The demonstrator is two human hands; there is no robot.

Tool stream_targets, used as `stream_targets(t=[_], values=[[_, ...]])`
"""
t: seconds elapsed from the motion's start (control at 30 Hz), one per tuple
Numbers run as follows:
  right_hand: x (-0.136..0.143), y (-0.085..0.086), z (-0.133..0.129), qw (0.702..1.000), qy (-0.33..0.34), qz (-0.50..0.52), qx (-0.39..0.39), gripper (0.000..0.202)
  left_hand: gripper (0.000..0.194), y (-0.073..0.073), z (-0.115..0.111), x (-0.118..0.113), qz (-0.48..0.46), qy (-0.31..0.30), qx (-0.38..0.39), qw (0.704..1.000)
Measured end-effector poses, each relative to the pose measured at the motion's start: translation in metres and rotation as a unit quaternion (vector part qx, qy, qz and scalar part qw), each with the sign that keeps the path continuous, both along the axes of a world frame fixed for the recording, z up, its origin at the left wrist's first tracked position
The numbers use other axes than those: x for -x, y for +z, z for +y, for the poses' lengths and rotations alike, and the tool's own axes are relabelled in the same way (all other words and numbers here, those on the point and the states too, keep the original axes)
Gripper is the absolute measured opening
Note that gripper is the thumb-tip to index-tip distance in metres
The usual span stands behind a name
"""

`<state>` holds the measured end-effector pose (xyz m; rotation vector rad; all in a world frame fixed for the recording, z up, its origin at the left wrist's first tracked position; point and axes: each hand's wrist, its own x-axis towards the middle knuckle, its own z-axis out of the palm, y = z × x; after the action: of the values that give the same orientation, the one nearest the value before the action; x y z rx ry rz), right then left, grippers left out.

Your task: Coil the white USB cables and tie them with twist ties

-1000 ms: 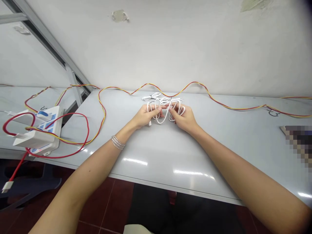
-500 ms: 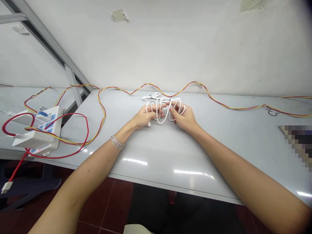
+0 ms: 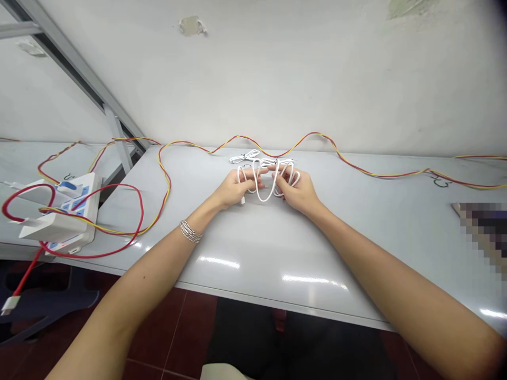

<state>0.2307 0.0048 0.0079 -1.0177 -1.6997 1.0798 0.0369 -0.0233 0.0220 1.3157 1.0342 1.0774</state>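
Note:
A loosely looped white cable [image 3: 265, 200] hangs between my two hands above the grey table. My left hand [image 3: 234, 188] pinches it from the left, with a small white connector [image 3: 243, 200] poking out below the fingers. On the right, my right hand [image 3: 298, 191] is closed on several coils of the same cable. Just behind the hands, a bundled white cable [image 3: 245, 156] with a dark tie lies on the table. Another tied white cable [image 3: 288, 161] sits to its right, partly hidden by the loops and my right hand.
Along the wall runs a red and yellow twisted wire [image 3: 190, 142]. At the left, a white power strip [image 3: 90, 195] holds chargers, with a red cable [image 3: 141, 211] curling over the table [image 3: 253, 248]. A pixelated object [image 3: 485, 227] lies at the right edge.
The middle loop of the cable between my hands has swung slightly and opened wider, hanging a little lower. Both hands keep nearly the same place and grip.

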Motion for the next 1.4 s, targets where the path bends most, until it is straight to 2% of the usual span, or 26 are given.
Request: stream_targets(t=[0.1, 0.2, 0.27, 0.4, 0.57, 0.7, 0.9, 1.03, 1.1, 1.23, 1.4], values=[[0.0, 0.0, -0.001, 1.0, 0.0, 0.002, 0.004, 0.039, 0.021, 0.001, -0.001, 0.001, 0.036, 0.002, -0.015, 0.999], [-0.001, -0.002, 0.0, 1.0, 0.0, -0.006, 0.001, 0.039, 0.032, 0.002, -0.001, 0.002, 0.058, 0.017, -0.01, 0.998], [-0.002, -0.003, 0.001, 1.0, 0.006, -0.01, 0.002, 0.041, 0.038, 0.003, -0.001, 0.002, 0.051, 0.027, -0.005, 0.998], [-0.002, -0.004, 0.004, 0.999, 0.023, 0.0, 0.037, 0.039, 0.037, 0.0, 0.003, 0.004, -0.008, 0.038, 0.011, 0.999], [-0.001, 0.003, 0.003, 0.995, 0.014, 0.05, 0.087, 0.059, 0.039, -0.007, 0.009, 0.008, -0.054, 0.036, 0.03, 0.997], [-0.003, 0.005, 0.004, 0.991, 0.009, 0.061, 0.115, 0.065, 0.037, -0.007, 0.009, 0.009, -0.028, 0.043, 0.025, 0.998], [-0.004, 0.001, 0.007, 0.996, 0.0, 0.054, 0.072, 0.073, 0.033, -0.002, 0.006, 0.007, -0.003, 0.052, 0.017, 0.999], [-0.002, 0.004, 0.003, 0.999, -0.03, 0.042, 0.015, 0.077, 0.036, 0.0, 0.004, 0.007, -0.002, 0.058, 0.023, 0.998], [-0.001, 0.007, 0.002, 0.999, -0.034, 0.038, 0.01, 0.077, 0.036, -0.001, 0.005, 0.007, -0.015, 0.054, 0.029, 0.998], [-0.001, 0.007, 0.002, 0.999, -0.024, 0.038, 0.023, 0.073, 0.031, -0.005, 0.006, 0.008, -0.058, 0.016, 0.045, 0.997], [-0.002, 0.006, 0.003, 1.0, 0.013, 0.02, -0.003, 0.074, 0.011, -0.004, 0.004, 0.002, -0.114, -0.029, 0.057, 0.991]])
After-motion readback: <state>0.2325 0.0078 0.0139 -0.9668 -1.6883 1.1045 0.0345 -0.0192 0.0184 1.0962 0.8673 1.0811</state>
